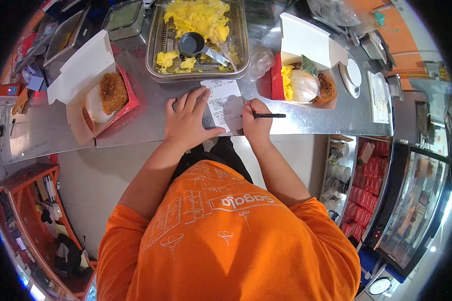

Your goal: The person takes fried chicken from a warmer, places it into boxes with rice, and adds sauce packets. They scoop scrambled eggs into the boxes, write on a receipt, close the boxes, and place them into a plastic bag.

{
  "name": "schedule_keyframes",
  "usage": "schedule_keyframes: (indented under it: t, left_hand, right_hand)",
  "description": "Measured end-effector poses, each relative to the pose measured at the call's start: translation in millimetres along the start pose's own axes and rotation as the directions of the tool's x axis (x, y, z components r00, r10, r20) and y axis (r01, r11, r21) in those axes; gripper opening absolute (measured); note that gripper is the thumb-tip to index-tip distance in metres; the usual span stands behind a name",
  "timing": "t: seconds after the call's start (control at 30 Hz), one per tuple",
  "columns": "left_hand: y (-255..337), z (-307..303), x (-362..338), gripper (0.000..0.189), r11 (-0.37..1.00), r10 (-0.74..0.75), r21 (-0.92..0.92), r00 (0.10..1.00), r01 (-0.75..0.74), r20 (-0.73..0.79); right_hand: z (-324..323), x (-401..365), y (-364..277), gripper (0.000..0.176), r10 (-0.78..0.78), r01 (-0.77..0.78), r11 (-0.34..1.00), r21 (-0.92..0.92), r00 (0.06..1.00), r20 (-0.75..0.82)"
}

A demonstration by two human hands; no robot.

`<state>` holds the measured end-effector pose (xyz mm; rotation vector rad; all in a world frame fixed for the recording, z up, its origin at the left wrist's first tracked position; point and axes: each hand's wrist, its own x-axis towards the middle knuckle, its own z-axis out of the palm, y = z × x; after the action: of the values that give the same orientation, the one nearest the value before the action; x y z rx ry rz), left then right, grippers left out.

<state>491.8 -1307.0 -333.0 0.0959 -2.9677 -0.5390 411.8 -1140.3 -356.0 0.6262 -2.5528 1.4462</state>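
Stainless steel makes up the long counter (55, 128) where this person in an orange shirt (226, 236) is standing, with pale floor tiles showing under its near edge. A small printed receipt (225, 100) lies on the steel right in front of them. The left hand (187, 119) is spread flat, palm down. Its fingers lie along the left edge of the receipt and its thumb reaches across the bottom corner, pinning the paper. The right hand (256, 123) sits at the receipt's lower right corner, curled around a black pen (269, 116) that lies nearly level and points off to the right.

Just beyond the receipt stands a wire basket tray (158, 40) heaped with yellow scrambled egg (198, 17), with a small black cup (191, 44) resting in it. To the left, an open red-and-white carton (80, 70) holds white rice and a brown crumbed cutlet (113, 91). On the right sits a second open carton (301, 37) with egg, a wrapped white portion and another fried piece. A small white scale (352, 75) stands near that carton. At the far left back of the counter is a lidded container (123, 17) with something green in it. Below the counter on the right, shelves hold stacks of red boxes (366, 193).
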Motion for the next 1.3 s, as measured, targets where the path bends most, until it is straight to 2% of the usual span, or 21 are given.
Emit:
schedule_keyframes:
  t: [0.13, 0.23, 0.33, 0.37, 0.47, 0.57, 0.67, 0.7, 0.8, 0.83, 0.87, 0.93, 0.97, 1.07, 1.13, 1.2, 1.27, 1.3]
  left_hand:
    - [-0.2, -0.3, 0.2, 0.094, 1.0, 0.005, 0.007, 1.0, -0.005, -0.02]
    - [-0.1, 1.3, -0.2, 0.093, 1.0, 0.008, -0.004, 1.0, -0.008, -0.027]
    - [-1.0, 2.0, -0.2, 0.092, 1.0, 0.013, -0.001, 0.999, -0.013, -0.038]
    - [-1.0, 2.4, -0.1, 0.092, 1.0, 0.013, 0.002, 0.999, -0.013, -0.036]
    - [-1.4, 3.6, -0.5, 0.092, 1.0, 0.02, -0.001, 0.999, -0.02, -0.039]
    - [-1.6, 1.9, 0.1, 0.092, 1.0, 0.018, 0.002, 0.999, -0.018, -0.044]
    - [0.4, 1.1, -0.2, 0.093, 1.0, 0.012, -0.009, 0.999, -0.012, -0.031]
    - [0.3, 0.2, 0.3, 0.093, 1.0, 0.008, -0.012, 1.0, -0.008, -0.029]
    - [-0.8, 1.2, -0.3, 0.093, 1.0, 0.014, -0.005, 0.999, -0.014, -0.047]
    - [-1.1, 1.3, -0.4, 0.093, 1.0, 0.013, -0.011, 0.999, -0.014, -0.047]
    - [-1.0, 1.3, 0.0, 0.093, 1.0, 0.016, -0.017, 0.999, -0.017, -0.047]
    - [0.2, 1.1, 0.2, 0.092, 1.0, 0.017, -0.013, 0.999, -0.017, -0.04]
    - [0.9, 0.8, 0.4, 0.092, 1.0, 0.013, -0.004, 0.999, -0.013, -0.036]
    - [1.9, 0.7, -0.9, 0.09, 1.0, 0.014, 0.005, 0.999, -0.014, -0.04]
    - [3.6, -0.8, 1.7, 0.089, 1.0, 0.02, 0.004, 0.999, -0.02, -0.046]
    - [7.2, -2.3, 0.8, 0.087, 1.0, 0.012, -0.004, 0.999, -0.012, -0.034]
    - [5.4, 2.0, -3.3, 0.075, 0.999, 0.027, 0.035, 0.997, -0.024, -0.074]
    - [2.1, 6.9, -4.5, 0.071, 0.998, 0.048, 0.051, 0.992, -0.042, -0.113]
  right_hand:
    - [-1.1, 2.2, -5.5, 0.012, -0.031, 0.03, 0.999, -0.022, 0.999, -0.024]
    - [-0.5, -3.6, 5.4, 0.015, -0.02, 0.021, 0.999, 0.042, 1.0, -0.005]
    - [-5.3, -4.3, -0.8, 0.018, -0.088, 0.054, 0.986, 0.16, 0.973, 0.212]
    - [-5.3, -3.4, -3.1, 0.021, -0.064, 0.02, 0.983, 0.183, 0.969, 0.238]
    - [-2.5, -2.1, -3.3, 0.021, -0.064, 0.04, 0.995, 0.096, 0.964, 0.257]
    - [-2.3, -0.4, -7.5, 0.023, -0.026, 0.007, 0.996, 0.091, 0.978, 0.209]
    - [-3.8, -4.7, 3.4, 0.022, 0.198, -0.189, 0.904, 0.383, 0.98, 0.015]
    - [-7.4, -5.1, 6.2, 0.016, 0.229, -0.215, 0.801, 0.558, 0.972, 0.044]
    - [-32.4, -2.2, -18.6, 0.02, 0.339, -0.382, 0.902, 0.201, 0.915, 0.22]
    - [-42.2, 1.8, -36.1, 0.027, 0.27, -0.283, 0.959, 0.013, 0.927, 0.261]
    - [-44.4, 1.6, -30.6, 0.03, 0.16, -0.141, 0.986, -0.087, 0.947, 0.278]
    - [-48.4, -1.0, -16.1, 0.036, -0.049, 0.149, 0.949, -0.279, 0.941, 0.335]
    - [-51.8, 1.9, -19.8, 0.044, -0.006, 0.137, 0.934, -0.329, 0.929, 0.369]
    - [-61.1, 10.1, -25.7, 0.043, 0.237, -0.088, 0.894, -0.438, 0.924, 0.299]
    - [-59.5, 15.1, -24.0, 0.045, 0.315, -0.079, 0.831, -0.551, 0.883, 0.348]
    - [-44.5, 13.4, -6.7, 0.039, 0.138, 0.005, 0.856, -0.518, 0.961, 0.238]
    - [-38.3, 13.5, -6.9, 0.036, 0.054, 0.058, 0.822, -0.566, 0.982, 0.179]
    - [-39.2, 11.8, -14.5, 0.035, 0.033, 0.088, 0.828, -0.554, 0.978, 0.205]
